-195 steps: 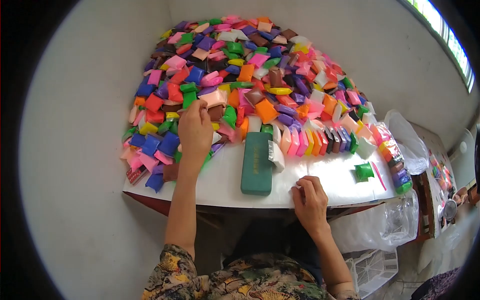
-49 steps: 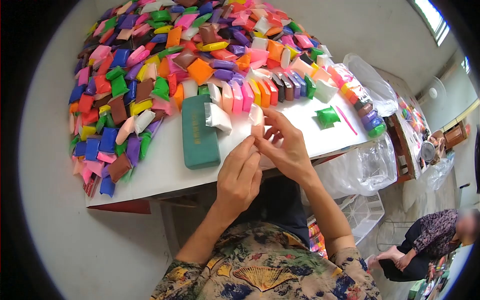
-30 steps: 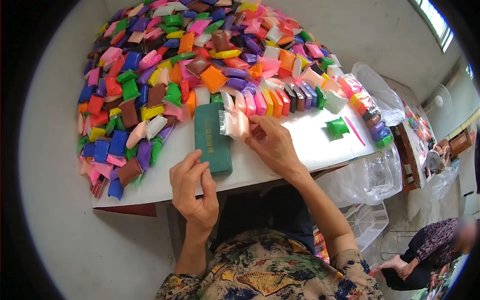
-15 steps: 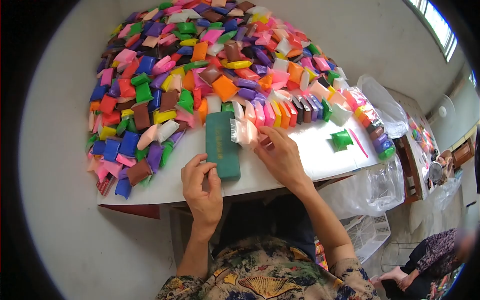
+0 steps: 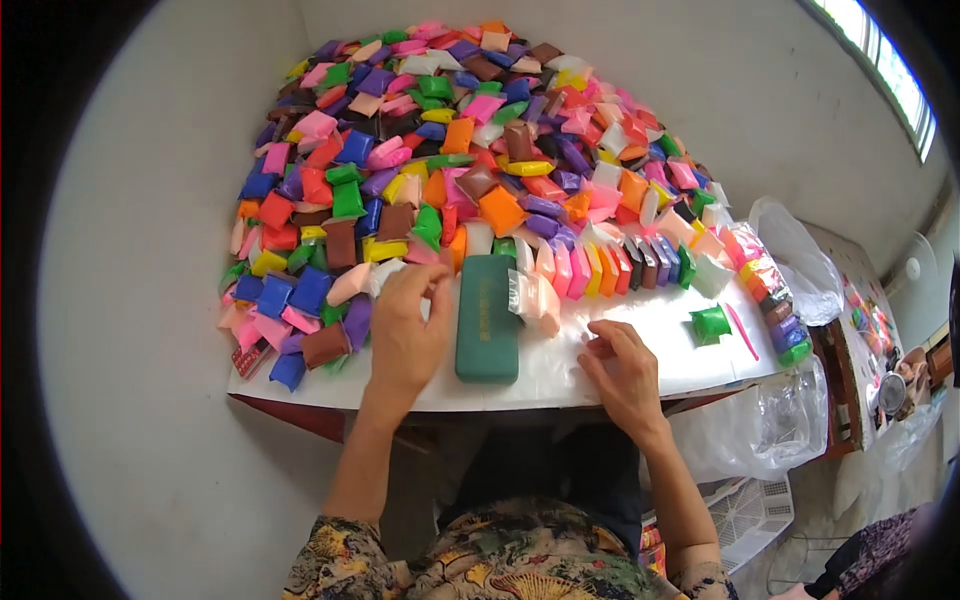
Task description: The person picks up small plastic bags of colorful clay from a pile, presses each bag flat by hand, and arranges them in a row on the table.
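Note:
A long green box [image 5: 488,330] lies on the white tabletop, with a peach packet [image 5: 540,302] in clear wrap leaning on its right side. My left hand [image 5: 405,330] is just left of the box, at the near edge of the packet heap. Its fingers are bent, and no packet shows between them and the thumb. A white packet [image 5: 384,277] lies beside its knuckles, partly hidden. My right hand [image 5: 625,375] rests low over the table, right of the peach packet, fingers loosely curled and apart, holding nothing. Behind, a row of upright packets [image 5: 610,268] runs rightward in several colours.
A large heap of coloured packets [image 5: 400,150] covers the back and left of the table [image 5: 560,375]. To the right lie a green packet [image 5: 711,324], a pink stick [image 5: 742,332] and a filled clear bag [image 5: 770,295]. Another person's sleeve [image 5: 870,550] shows at lower right.
My right hand has let go of the peach packet and drawn back toward me. My left hand has moved from the box's near end up to the heap. The camera view has shifted.

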A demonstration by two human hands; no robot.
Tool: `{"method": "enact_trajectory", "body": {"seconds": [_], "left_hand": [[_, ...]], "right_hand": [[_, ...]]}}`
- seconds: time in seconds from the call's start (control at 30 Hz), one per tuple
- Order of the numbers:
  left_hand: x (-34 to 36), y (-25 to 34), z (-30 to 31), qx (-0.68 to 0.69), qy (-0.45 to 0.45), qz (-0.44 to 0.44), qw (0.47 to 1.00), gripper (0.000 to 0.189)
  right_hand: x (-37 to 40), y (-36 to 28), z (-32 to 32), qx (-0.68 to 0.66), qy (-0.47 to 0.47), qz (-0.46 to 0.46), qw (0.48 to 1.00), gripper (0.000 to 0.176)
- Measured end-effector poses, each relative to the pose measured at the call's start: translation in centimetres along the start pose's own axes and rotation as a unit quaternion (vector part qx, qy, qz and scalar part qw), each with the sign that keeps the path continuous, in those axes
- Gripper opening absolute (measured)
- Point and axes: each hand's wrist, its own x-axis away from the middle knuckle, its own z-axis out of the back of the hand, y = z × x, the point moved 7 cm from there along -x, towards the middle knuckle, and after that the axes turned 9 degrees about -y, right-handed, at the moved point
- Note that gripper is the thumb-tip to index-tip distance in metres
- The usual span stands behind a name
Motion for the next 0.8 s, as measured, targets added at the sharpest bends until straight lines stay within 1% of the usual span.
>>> {"method": "enact_trajectory", "body": {"seconds": [0.07, 0.13, 0.2, 0.3, 0.37, 0.43, 0.53, 0.6, 0.7, 0.8], "left_hand": [[-2.7, -1.6, 0.2, 0.008, -0.016, 0.023, 1.0, 0.01], [-5.9, -3.0, 0.3, -0.049, 0.008, -0.021, 0.999, 0.015], [-9.1, -4.3, -0.5, -0.082, -0.058, 0.025, 0.995, 0.021], [-13.0, -9.0, -3.2, -0.182, -0.044, -0.029, 0.982, 0.027], [-14.5, -10.5, -4.8, -0.223, -0.05, -0.016, 0.973, 0.026], [-14.8, -11.0, -6.3, -0.245, -0.069, 0.009, 0.967, 0.026], [-15.2, -11.2, -6.9, -0.263, -0.082, 0.057, 0.96, 0.031], [-14.6, -10.7, -7.4, -0.282, -0.082, 0.087, 0.952, 0.036], [-14.7, -11.1, -7.9, -0.268, -0.056, 0.116, 0.955, 0.044], [-14.5, -10.9, -8.1, -0.227, -0.023, 0.14, 0.963, 0.046]], "right_hand": [[0.1, 0.0, -0.1, 0.0, 0.009, 0.011, 1.0, 0.033], [0.3, 0.1, -0.2, -0.007, 0.015, 0.016, 1.0, 0.032], [0.3, -0.1, -0.4, 0.002, 0.021, 0.027, 0.999, 0.03], [0.3, 0.0, -0.6, 0.011, 0.022, 0.044, 0.999, 0.029], [0.5, 0.0, -0.4, 0.017, 0.024, 0.053, 0.998, 0.028], [0.5, 0.1, -0.3, 0.018, 0.028, 0.059, 0.998, 0.027], [0.5, 0.0, -0.4, 0.013, 0.02, 0.039, 0.999, 0.025], [0.6, -0.2, -0.5, 0.042, 0.026, 0.049, 0.998, 0.025], [0.5, -0.6, -0.7, 0.077, 0.031, 0.07, 0.994, 0.025], [0.6, -0.7, -0.7, 0.084, 0.03, 0.076, 0.993, 0.025]]}}
